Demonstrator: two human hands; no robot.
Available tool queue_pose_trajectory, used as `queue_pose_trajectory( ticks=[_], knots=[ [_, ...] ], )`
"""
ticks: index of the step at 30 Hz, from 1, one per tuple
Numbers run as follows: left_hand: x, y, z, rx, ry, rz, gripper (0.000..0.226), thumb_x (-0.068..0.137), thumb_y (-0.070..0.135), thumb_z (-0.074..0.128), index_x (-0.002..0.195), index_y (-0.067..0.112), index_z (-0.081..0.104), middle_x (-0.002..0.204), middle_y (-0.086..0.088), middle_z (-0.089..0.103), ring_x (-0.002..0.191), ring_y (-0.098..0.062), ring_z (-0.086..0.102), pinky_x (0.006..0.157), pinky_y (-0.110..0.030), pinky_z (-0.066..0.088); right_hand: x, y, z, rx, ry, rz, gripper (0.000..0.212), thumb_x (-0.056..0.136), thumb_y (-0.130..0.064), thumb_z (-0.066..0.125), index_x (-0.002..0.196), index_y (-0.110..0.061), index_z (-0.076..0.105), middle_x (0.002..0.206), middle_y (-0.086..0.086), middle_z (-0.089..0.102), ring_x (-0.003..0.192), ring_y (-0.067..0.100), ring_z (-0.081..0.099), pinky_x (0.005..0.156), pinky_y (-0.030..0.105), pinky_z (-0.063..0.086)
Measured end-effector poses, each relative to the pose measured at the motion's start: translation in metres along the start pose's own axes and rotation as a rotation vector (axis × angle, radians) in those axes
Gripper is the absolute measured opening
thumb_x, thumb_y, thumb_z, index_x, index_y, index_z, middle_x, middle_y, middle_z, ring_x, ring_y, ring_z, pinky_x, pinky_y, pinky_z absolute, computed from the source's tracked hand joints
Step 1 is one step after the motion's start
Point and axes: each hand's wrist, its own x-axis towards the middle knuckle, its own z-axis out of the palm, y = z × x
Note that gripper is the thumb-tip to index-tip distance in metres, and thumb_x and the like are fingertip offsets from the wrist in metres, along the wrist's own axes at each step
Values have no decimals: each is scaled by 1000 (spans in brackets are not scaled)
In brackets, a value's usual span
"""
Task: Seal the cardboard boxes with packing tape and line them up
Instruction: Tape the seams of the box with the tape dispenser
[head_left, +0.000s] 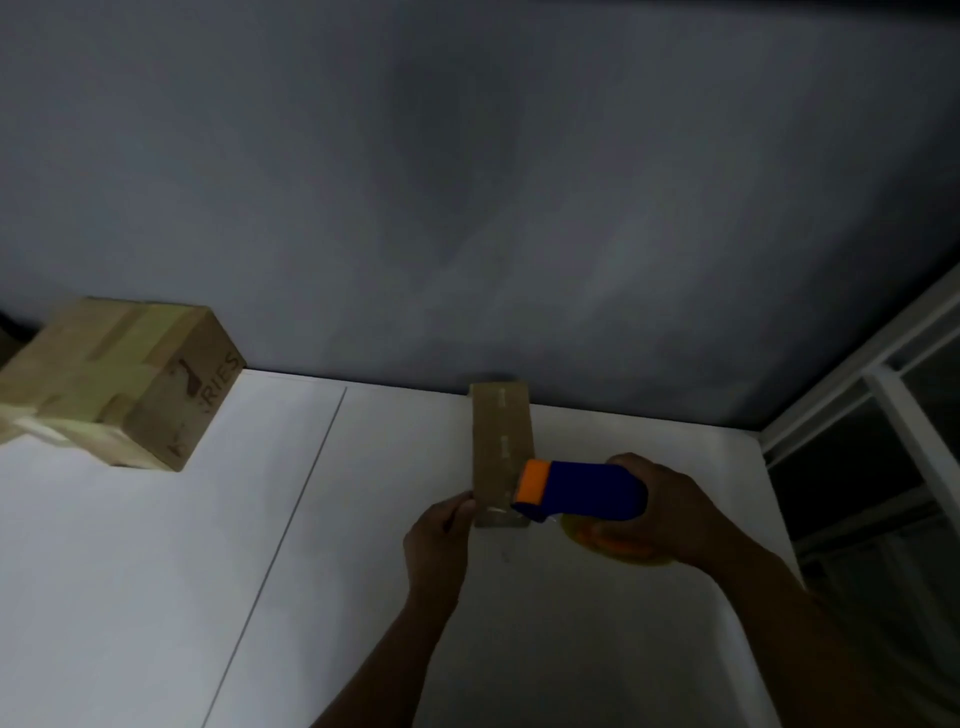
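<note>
- The white table (156, 571) carried both boxes near the wall.
- The large box (119, 384), already taped, sat far left, likely set aside as finished.
- The narrow box (501, 436) lay mid-table.
- The tape dispenser (587, 491) met its near end, probably laying a strip.
- The right hand (670, 509) wrapped the dispenser's handle, and the left hand (439, 530) pinched the narrow box's near corner, apparently steadying it.

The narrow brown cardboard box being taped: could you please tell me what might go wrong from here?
1. The left hand holds only the near left corner of the narrow brown cardboard box, so the blue and orange tape dispenser in the right hand could drag or swivel it, laying tape crooked.
2. The larger taped cardboard box seems to sit at the white table's far left edge; a nudge might tip it off.
</note>
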Motion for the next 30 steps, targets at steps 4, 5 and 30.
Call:
queue_pose_trajectory(
  ticks=[4, 5, 30],
  knots=[
    [-3, -4, 2, -3, 57, -78, 13, 92, 24, 61, 98, 22, 72, 92, 7, 70, 77, 6, 58, 61, -4, 38, 1, -5, 1, 6, 16, 21, 64, 61, -38, 87, 109, -36, 46, 95, -17, 57, 90, 6, 57, 66, 12, 42],
    [-4, -6, 3, -6, 56, -80, 13, 91, 24, 62, 97, 21, 73, 92, 7, 70, 75, 6, 58, 59, -4, 40, 1, -4, 2, 12, 21, 27, 63, 61, -37, 87, 110, -35, 46, 96, -17, 57, 90, 7, 57, 66, 11, 42],
    [51, 13, -7, 390, -106, 424, 33, 90, -3, 51, 119, 3, 65, 122, -6, 64, 98, -6, 64, 88, -5, 44, -20, -27, 19, -320, 7, -202, 85, 81, -64, 57, 148, -41, 11, 133, -11, 37, 108, 4, 47, 84, 11, 41]
  ],
)
